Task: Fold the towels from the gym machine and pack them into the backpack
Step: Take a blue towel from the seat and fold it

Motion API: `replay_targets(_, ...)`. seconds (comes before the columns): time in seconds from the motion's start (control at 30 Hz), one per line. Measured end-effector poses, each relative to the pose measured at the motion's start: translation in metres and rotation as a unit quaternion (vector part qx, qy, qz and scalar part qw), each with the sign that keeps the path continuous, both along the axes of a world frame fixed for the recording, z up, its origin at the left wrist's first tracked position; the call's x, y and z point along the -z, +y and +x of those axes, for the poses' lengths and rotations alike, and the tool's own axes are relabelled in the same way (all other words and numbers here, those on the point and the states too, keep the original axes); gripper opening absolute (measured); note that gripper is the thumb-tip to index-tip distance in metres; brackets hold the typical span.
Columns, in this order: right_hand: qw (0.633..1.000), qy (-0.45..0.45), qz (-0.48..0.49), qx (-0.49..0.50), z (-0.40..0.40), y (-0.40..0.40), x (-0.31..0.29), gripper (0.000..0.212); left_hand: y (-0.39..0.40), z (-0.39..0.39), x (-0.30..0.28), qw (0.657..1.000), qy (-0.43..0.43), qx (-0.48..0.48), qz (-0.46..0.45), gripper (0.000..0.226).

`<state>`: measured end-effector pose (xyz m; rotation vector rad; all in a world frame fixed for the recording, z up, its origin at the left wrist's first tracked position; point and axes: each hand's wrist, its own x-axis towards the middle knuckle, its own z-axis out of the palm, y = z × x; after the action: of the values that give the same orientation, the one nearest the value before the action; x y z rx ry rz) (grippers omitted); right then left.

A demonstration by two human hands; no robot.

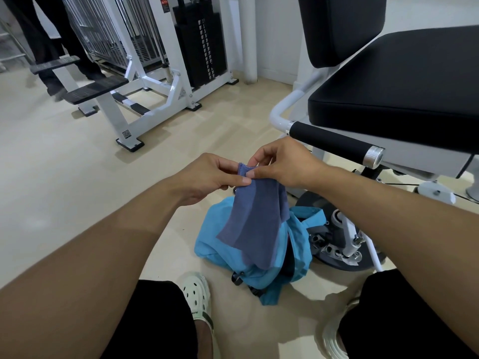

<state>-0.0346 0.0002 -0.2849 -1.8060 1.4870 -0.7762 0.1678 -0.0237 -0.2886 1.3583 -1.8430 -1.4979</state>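
A dark blue towel hangs doubled over in the air, its top edge held up between both hands. My left hand pinches the top left edge with thumb and fingers. My right hand pinches the top right corner. Directly below the towel, a light blue backpack lies slumped on the floor, partly hidden by the hanging cloth. Whether its mouth is open cannot be made out.
A gym machine with a black padded seat and a black handle stands close on the right, its base plate beside the backpack. A white weight-stack machine stands at the back. Another person's legs are at far left. My knees and white clogs are at the bottom.
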Motion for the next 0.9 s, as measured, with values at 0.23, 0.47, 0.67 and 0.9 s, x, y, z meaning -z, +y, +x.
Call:
replay_targets(0.23, 1.0, -0.015, 0.012, 0.0, -0.003, 0.0, 0.002, 0.018, 0.001, -0.001, -0.001, 1.0, -0.011, 0.007, -0.006, 0.016)
replay_targets(0.47, 1.0, -0.025, 0.004, 0.01, -0.002, 0.0, 0.003, 0.017, 0.001, -0.001, -0.001, 1.0, -0.004, -0.005, -0.004, 0.015)
replay_targets(0.67, 0.999, -0.032, 0.011, 0.003, 0.001, -0.001, 0.01, 0.021, -0.006, 0.006, -0.003, 0.998, 0.04, -0.033, -0.022, 0.02)
replay_targets(0.9, 0.999, 0.033, 0.018, -0.012, 0.008, 0.001, 0.022, 0.017, -0.016, 0.016, -0.002, 0.974, 0.084, -0.16, -0.136, 0.016)
